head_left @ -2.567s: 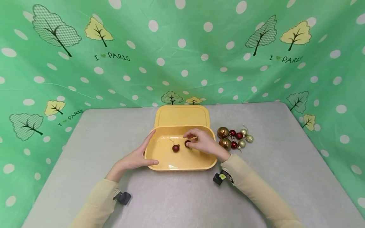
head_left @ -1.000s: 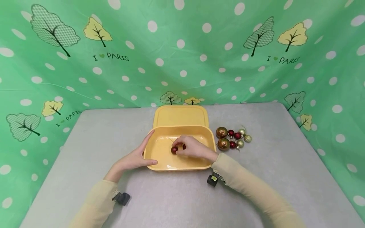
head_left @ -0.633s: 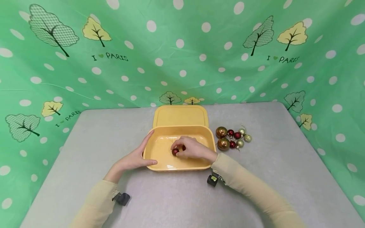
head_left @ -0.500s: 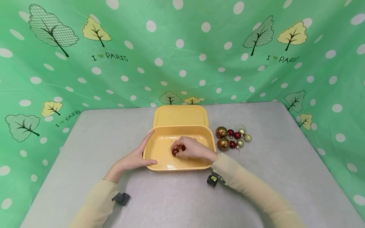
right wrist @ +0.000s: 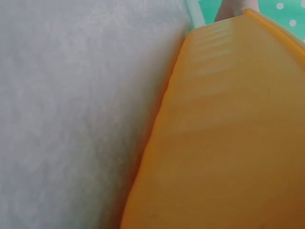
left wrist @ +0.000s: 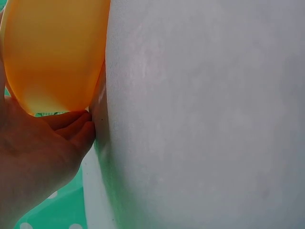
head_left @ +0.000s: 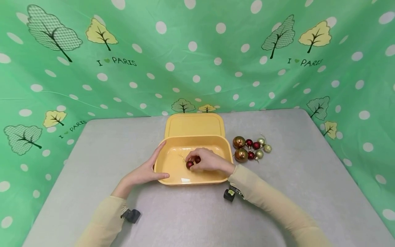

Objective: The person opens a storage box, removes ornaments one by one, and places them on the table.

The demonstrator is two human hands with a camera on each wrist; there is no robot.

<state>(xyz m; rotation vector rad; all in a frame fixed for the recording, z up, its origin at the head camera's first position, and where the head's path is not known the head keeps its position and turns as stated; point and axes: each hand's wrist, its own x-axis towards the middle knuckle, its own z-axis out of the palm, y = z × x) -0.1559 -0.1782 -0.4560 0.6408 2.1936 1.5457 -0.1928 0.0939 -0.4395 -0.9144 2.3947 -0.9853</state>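
My left hand [head_left: 145,172] grips the left end of a yellow plastic box [head_left: 197,183], thumb over the front rim and fingers along the outside. In the left wrist view those curled fingers [left wrist: 76,129] sit against the box wall [left wrist: 55,52], low by the table. Inside the box, my right hand [head_left: 208,160] pinches a dark red Christmas bauble [head_left: 189,165] between thumb and fingers. Just behind it, partly covered by this hand, is a second dark red bauble [head_left: 198,160]. The right wrist view shows only the box's outer wall [right wrist: 219,133], with the right hand out of sight.
Right of the box lies a cluster of baubles: two large shiny gold-brown ones [head_left: 241,155], several small red ones [head_left: 256,145] and several pale gold glittery ones [head_left: 267,148]. The yellow lid [head_left: 195,125] lies behind the box on the grey table [head_left: 191,219].
My right hand has moved left inside the box, leaving the second bauble and taking hold of the first. That bauble has shifted slightly towards me. The left hand stays on the box.
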